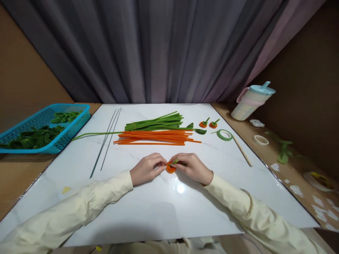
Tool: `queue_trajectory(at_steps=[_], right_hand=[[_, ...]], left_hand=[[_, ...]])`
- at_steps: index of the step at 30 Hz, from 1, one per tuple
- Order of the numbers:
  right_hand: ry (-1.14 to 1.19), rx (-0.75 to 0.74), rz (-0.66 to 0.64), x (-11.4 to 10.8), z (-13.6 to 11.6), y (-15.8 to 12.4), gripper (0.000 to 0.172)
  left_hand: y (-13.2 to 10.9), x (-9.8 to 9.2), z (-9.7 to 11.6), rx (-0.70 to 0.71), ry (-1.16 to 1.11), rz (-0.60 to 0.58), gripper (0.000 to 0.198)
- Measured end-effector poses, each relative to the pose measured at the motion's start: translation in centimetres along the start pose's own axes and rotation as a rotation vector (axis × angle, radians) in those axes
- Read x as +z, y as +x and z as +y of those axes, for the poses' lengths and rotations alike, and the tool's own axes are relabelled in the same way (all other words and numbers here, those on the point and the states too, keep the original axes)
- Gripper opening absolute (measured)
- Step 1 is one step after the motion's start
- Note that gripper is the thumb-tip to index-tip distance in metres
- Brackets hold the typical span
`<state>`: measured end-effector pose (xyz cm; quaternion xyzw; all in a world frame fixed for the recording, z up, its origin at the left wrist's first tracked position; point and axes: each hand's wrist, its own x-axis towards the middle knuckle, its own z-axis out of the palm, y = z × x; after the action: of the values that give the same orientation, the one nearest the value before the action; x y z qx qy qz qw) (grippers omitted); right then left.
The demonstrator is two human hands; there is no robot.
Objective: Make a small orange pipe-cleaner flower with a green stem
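Note:
Both hands meet over the middle of a white marble-look board [159, 204]. My left hand [147, 168] and my right hand [192, 167] pinch a small orange pipe-cleaner coil with a green stem [171, 167] between their fingertips, close to the board's surface. Just beyond them lies a bundle of orange pipe cleaners [156, 137], and behind that a bundle of green pipe cleaners [155, 123]. Two finished orange coils with green stems [209, 123] rest to the right of the bundles.
A blue basket [66, 135] of green folded pieces stands at the left edge. Thin dark wires [107, 141] lie on the board's left part. A green tape roll [225, 135], a wooden stick [242, 151], a white tape roll [261, 140] and a lidded cup [251, 100] sit at right.

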<state>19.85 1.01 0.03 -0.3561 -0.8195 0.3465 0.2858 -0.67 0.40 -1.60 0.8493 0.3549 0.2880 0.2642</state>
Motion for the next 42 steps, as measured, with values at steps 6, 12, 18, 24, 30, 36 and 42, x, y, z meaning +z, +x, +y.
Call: queue_trajectory(at_steps=[6, 12, 18, 24, 30, 36, 42], right_hand=[[-0.027, -0.050, -0.003, -0.2, 0.2, 0.0, 0.012], [-0.037, -0.017, -0.003, -0.1, 0.2, 0.0, 0.011], [-0.054, 0.006, -0.014, 0.3, 0.0, 0.0, 0.009], [-0.035, 0.048, -0.033, -0.5, -0.2, 0.0, 0.014], [-0.207, -0.106, -0.034, -2.8, 0.3, 0.0, 0.038], [-0.270, -0.181, -0.135, -2.4, 0.4, 0.1, 0.013], [-0.246, -0.199, -0.053, -1.1, 0.6, -0.3, 0.022]], left_hand=[[0.1, 0.0, 0.0, -0.018, 0.026, -0.003, 0.008], [0.1, 0.0, 0.1, 0.020, 0.074, -0.018, 0.005], [-0.1, 0.1, 0.0, 0.088, 0.079, -0.007, 0.008], [0.0, 0.1, 0.1, 0.077, 0.097, 0.006, 0.008], [0.1, 0.0, 0.2, 0.050, 0.097, 0.044, 0.008], [0.2, -0.2, 0.4, 0.062, 0.124, 0.029, 0.010], [0.2, -0.1, 1.2, 0.025, 0.209, 0.113, 0.022]])
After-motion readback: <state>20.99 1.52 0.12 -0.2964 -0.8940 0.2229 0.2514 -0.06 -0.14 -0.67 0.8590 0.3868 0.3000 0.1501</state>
